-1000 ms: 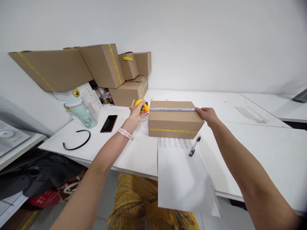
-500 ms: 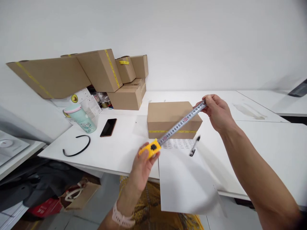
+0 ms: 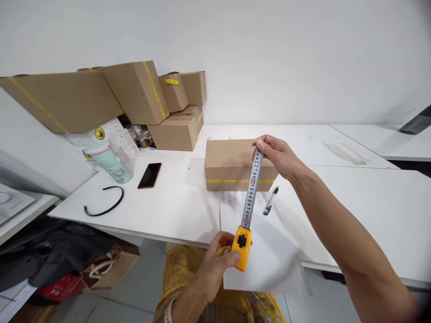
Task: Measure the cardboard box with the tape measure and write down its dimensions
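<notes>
My left hand point(image 3: 218, 262) is closed around the yellow case of a tape measure point(image 3: 242, 246), low over a white sheet of paper point(image 3: 259, 264). From the case the numbered metal blade slants up and away. Its far end is pinched by my right hand point(image 3: 276, 154), whose fingers hide the tip. Behind the blade a closed cardboard box point(image 3: 229, 154) with a yellow tape strip rests on the white table. Whether the blade or right fingers touch the box I cannot tell. Just in front of the box, a pen point(image 3: 270, 201) lies on the printed part of the sheet.
Several cardboard boxes point(image 3: 134, 96) are stacked at the back left. Near them stand a mint tumbler point(image 3: 112, 163), a phone point(image 3: 150, 175) and a black headband point(image 3: 114, 206). The sheet overhangs the table's front edge. A paper bag point(image 3: 111, 271) sits on the floor.
The extended blade has swung from a diagonal to a steeper slant. My right hand has moved left over the box, and my left hand has come lower and to the right with the case.
</notes>
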A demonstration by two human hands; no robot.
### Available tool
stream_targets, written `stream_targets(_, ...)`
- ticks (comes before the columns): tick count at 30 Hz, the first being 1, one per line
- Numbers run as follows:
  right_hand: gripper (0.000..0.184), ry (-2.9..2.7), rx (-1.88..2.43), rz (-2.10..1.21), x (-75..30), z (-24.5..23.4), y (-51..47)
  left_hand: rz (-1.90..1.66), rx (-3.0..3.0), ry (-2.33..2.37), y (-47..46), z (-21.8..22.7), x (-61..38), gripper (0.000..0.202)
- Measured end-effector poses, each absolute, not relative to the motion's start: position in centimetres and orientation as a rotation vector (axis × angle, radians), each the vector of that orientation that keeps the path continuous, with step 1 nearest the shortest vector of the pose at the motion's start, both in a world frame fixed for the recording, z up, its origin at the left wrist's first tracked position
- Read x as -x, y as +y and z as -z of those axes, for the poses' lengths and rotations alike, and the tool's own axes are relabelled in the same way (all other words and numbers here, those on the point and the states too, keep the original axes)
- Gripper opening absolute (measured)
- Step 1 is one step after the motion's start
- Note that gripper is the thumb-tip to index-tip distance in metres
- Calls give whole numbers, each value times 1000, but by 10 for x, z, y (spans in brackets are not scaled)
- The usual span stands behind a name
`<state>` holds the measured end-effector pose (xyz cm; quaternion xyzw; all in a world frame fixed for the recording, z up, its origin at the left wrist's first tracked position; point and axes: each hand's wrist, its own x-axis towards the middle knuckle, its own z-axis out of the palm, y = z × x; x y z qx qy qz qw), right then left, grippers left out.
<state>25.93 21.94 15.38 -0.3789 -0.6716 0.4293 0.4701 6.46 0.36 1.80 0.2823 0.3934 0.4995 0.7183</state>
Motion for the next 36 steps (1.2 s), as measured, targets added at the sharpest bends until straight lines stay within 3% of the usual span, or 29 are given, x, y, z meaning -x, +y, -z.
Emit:
stream_targets(5,44,-1715,978,-1149,-249,-146,219,-1028,-737,827,18,-38,-71,73)
stream_targets(10,41,-1755,1065,-1017,-256,-146,268,-1012,-899,689,58,-73,-89,56)
stream_targets(15,38,-1785,1388,-826,-266,-152,320,-995,-911,692,94,-93,-107,73)
stream_targets(26,28,-1761,1677,-825,-250,-128,367,-1000,-814,722,93,-93,-119,61)
stream_targets(36,35,-1664,1643,-882,-262,-123,352,-1018,-740,759,80,-96,-138,66)
